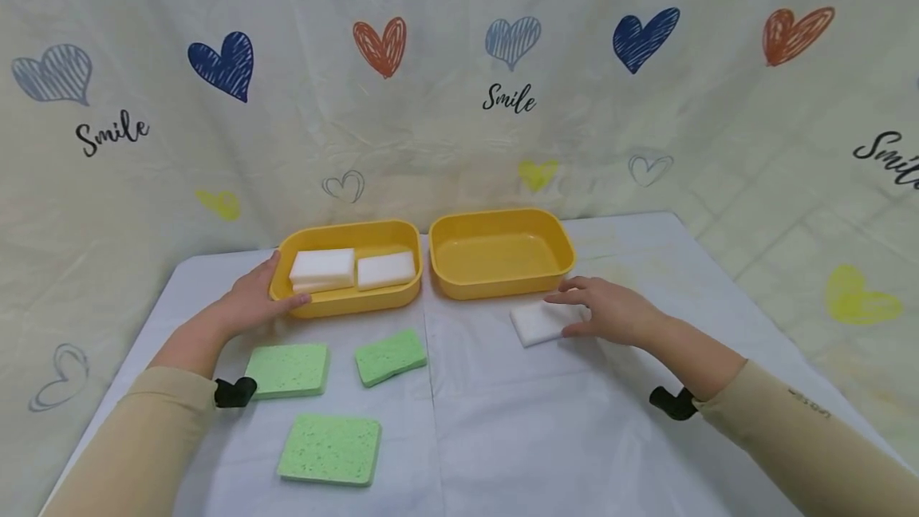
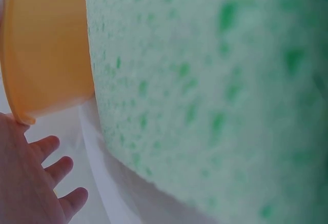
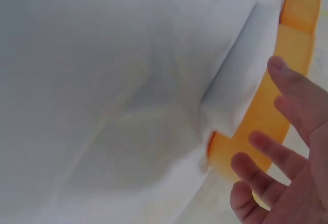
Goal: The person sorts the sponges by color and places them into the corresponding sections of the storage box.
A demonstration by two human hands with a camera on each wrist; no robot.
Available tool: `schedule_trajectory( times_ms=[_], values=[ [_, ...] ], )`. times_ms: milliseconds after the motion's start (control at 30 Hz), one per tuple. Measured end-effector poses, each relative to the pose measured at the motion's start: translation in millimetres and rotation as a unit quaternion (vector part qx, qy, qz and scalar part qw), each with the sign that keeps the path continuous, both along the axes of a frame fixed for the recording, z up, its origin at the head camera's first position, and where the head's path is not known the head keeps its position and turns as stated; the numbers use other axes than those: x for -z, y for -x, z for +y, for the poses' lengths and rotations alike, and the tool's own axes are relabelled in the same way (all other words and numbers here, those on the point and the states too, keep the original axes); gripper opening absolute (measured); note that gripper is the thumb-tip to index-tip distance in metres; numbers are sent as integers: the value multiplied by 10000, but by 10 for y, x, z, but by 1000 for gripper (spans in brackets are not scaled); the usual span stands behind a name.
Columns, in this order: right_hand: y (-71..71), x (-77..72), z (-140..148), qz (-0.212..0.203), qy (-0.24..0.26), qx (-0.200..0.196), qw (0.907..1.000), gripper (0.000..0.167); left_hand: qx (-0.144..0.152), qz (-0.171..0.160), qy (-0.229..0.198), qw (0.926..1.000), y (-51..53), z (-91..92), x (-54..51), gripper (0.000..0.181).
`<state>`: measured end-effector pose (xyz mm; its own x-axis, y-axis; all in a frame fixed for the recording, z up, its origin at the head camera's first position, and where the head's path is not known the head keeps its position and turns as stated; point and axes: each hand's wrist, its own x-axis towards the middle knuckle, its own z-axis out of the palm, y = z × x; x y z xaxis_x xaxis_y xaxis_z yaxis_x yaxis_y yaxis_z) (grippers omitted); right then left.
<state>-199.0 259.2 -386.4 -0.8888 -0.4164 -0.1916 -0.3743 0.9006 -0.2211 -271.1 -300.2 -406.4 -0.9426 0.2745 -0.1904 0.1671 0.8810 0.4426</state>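
My left hand (image 1: 251, 297) grips the left end of a yellow plastic tray (image 1: 359, 307), thumb at its front wall and forefinger at the side rim. Three other fingers (image 2: 59, 170) stand off the tray in the left wrist view. Inside that tray lie several white sponges (image 1: 323, 266), some stacked at the left. Over the right part of a single white sponge (image 1: 534, 324) on the table hovers my right hand (image 1: 610, 311), fingers parted and loosely bent. The right wrist view shows this sponge (image 3: 243, 65) beyond the fingers, with nothing in their hold.
A second yellow tray (image 1: 502, 287), with nothing in it, stands right of the first. Three green sponges lie at the left front: one (image 1: 287, 369) by the left wrist, a smaller one (image 1: 390, 357), and one (image 1: 330, 449) nearest me. A curtain (image 1: 445, 134) hangs behind the table.
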Motion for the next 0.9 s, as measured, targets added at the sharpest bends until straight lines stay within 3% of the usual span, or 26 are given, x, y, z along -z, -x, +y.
schedule_trajectory(
  times_ms=[200,433,700,900],
  values=[
    [189,70,127,-494,108,-80,9987,61,-36,-72,-10,10000,-9,6,-9,116],
    [273,118,181,-795,313,-215,9961,62,-59,-72,-129,9999,-8,-1,-2,118],
    [245,132,166,-827,218,-145,9962,60,-42,-46,-175,9998,65,-55,82,124],
    [216,54,168,-586,395,-173,9973,58,-47,-68,-155,9998,15,-20,18,119]
  ],
)
